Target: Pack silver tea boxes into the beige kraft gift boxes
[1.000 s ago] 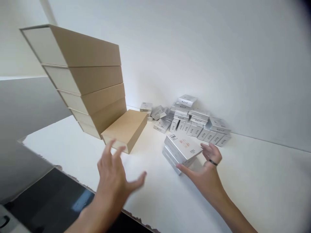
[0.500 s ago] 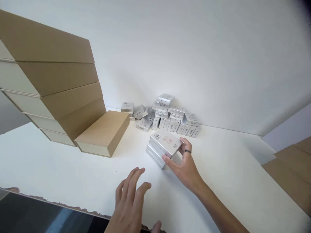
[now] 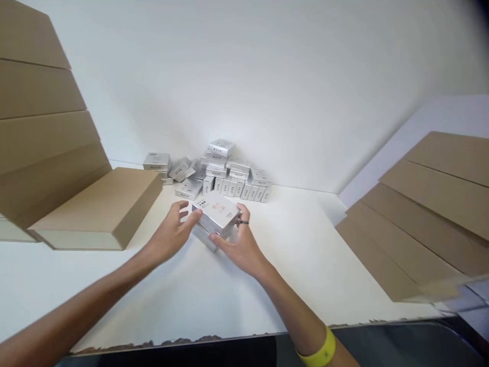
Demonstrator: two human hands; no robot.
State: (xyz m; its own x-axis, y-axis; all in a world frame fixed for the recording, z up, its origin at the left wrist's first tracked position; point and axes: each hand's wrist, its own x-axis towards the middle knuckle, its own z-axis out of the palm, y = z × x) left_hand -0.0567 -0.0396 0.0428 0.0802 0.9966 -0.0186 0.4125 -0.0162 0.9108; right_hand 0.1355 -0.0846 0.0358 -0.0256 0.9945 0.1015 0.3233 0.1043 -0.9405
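A small silver box (image 3: 217, 210) with printing on its lid lies in my right hand (image 3: 237, 239), thumb along its near side and fingers round its right end. Directly beneath it are more silver boxes (image 3: 204, 238), partly hidden; whether they touch the upper box I cannot tell. At its left end is my left hand (image 3: 176, 227), with fingers apart and curved and the thumb at the box's near left corner. A ring is on a right finger and a yellow band (image 3: 321, 351) on the right wrist.
Against the white wall stands a pile of several silver boxes (image 3: 231, 186). Large brown boxes (image 3: 42, 122) are stacked at the left, with a single brown box (image 3: 99, 199) lying beside them. More brown boxes (image 3: 424, 204) stand at the right. The white table's front edge (image 3: 183, 344) is chipped.
My left hand has come up from the near edge to the left end of the silver box. The right hand keeps its hold. The view has turned to the right.
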